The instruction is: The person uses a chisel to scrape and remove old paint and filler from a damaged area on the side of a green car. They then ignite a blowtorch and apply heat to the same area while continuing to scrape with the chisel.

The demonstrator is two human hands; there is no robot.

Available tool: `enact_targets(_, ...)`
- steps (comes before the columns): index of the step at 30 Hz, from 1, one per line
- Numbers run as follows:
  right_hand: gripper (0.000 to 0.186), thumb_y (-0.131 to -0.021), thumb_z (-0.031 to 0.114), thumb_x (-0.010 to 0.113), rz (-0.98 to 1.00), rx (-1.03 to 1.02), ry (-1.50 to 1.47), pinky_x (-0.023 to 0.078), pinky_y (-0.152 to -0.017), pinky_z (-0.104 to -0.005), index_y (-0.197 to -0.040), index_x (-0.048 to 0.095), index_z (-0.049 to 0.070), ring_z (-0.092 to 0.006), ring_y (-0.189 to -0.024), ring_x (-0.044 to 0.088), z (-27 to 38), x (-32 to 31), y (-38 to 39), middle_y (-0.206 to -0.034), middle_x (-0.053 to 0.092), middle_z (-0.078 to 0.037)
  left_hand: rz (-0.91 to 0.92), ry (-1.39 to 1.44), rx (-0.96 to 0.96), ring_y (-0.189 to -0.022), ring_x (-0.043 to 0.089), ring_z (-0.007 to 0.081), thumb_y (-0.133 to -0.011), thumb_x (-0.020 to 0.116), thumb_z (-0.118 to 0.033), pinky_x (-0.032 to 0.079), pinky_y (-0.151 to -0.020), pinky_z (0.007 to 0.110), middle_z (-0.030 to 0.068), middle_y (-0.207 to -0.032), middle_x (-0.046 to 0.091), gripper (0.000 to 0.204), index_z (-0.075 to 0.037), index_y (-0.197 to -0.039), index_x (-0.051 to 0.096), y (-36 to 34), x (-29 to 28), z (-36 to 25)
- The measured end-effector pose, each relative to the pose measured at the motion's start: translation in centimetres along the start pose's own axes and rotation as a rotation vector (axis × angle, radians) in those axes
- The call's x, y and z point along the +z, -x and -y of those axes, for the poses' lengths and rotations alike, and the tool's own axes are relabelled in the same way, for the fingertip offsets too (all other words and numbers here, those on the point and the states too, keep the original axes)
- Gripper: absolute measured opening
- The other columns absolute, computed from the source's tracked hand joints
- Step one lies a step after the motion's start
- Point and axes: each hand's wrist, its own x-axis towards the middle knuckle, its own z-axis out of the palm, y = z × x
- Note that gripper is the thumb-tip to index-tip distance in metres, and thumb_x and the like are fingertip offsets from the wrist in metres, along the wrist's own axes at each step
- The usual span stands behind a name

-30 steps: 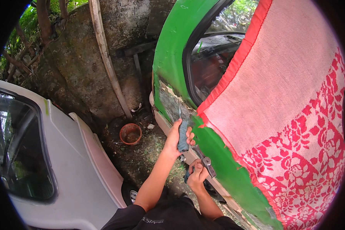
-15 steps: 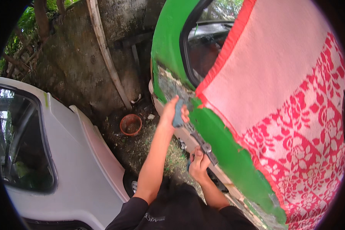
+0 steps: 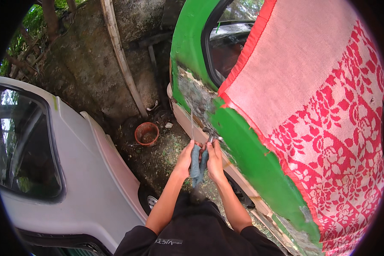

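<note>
My left hand (image 3: 185, 158) is closed on a thin metal rod tool with a grey-blue wrapped handle (image 3: 195, 166), its shaft pointing up. Right beside it, my right hand (image 3: 214, 158) grips a hammer with a metal head (image 3: 213, 135) and a dark blue-grey handle. Both hands are close together in front of the green car's lower body; whether the handles touch I cannot tell. Above them, a scraped grey patch (image 3: 197, 91) shows bare filler and flaking paint on the green panel (image 3: 243, 149).
A red-and-pink patterned blanket (image 3: 307, 106) drapes over the green car. A pale grey car (image 3: 85, 179) stands at left. Between them lie dirt ground with debris and an orange bucket (image 3: 147, 133). A stained wall (image 3: 77, 51) with a leaning plank (image 3: 121, 59) and branches is behind.
My left hand has come down from the scraped patch toward my body with the rod tool. My right hand with the hammer has risen and shifted left, beside it.
</note>
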Motion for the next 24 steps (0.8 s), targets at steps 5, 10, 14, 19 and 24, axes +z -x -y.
enact_targets(5, 0.018, -0.103, 0.015, 0.046, -0.025, 0.054, 0.087, 0.044, -0.087, -0.0298, -0.109, 0.056, 0.0, -0.015, -0.091, 0.055, -3.7, 0.5, -1.9, -0.096, 0.059, -0.007, 0.002, -0.235, -0.008, -0.118, 0.051, 0.0189, -0.104, 0.041, -0.05, 0.042, -0.099, 0.035, 0.0085, -0.131, 0.053, 0.053, -0.006, -0.132, 0.049, -1.0, -3.9, 1.8)
enact_targets(10, 0.035, -0.104, 0.02, 0.047, 0.085, 0.03, 0.392, 0.045, -0.094, -0.0344, -0.127, 0.058, -0.004, -0.0265, -0.105, 0.061, -6.0, -0.7, -2.4, -0.12, 0.062, -0.017, -0.159, -0.462, -0.077, -0.145, 0.027, 0.0175, -0.104, 0.039, -0.052, 0.026, -0.116, 0.033, 0.0087, -0.157, 0.031, 0.074, -0.003, -0.156, 0.019, -1.1, -3.9, 1.7)
enact_targets(14, 0.04, -0.099, 0.024, 0.055, 0.155, -0.21, 0.765, 0.046, -0.094, -0.0383, -0.125, 0.058, -0.007, -0.0371, -0.106, 0.062, -7.6, -1.6, -0.8, -0.12, 0.06, -0.022, -0.137, -0.486, 0.083, -0.127, 0.038, 0.0141, -0.105, 0.039, -0.048, 0.032, -0.105, 0.031, 0.0048, -0.135, 0.044, 0.051, -0.009, -0.137, 0.039, -1.4, -4.7, 1.6)
enact_targets(19, 0.036, -0.079, 0.012, 0.074, 0.145, -0.211, 0.817, 0.05, -0.082, -0.0389, -0.105, 0.058, -0.006, -0.0298, -0.094, 0.064, -4.9, 0.7, -0.6, -0.1, 0.062, -0.017, -0.059, -0.518, 0.159, -0.101, 0.044, 0.0127, -0.105, 0.046, -0.035, 0.037, -0.092, 0.029, 0.0018, -0.106, 0.048, 0.026, -0.011, -0.115, 0.047, -2.1, -5.9, 0.8)
enact_targets(24, 0.034, -0.085, 0.012, 0.069, 0.246, -0.03, 0.535, 0.047, -0.067, -0.0332, -0.107, 0.044, 0.002, -0.0189, -0.071, 0.058, -4.3, -0.1, -2.3, -0.085, 0.056, -0.01, -0.054, -0.6, 0.372, -0.093, 0.045, 0.0136, -0.103, 0.053, -0.024, 0.039, -0.085, 0.03, 0.0017, -0.103, 0.047, 0.022, -0.01, -0.119, 0.047, -3.2, -4.3, -1.6)
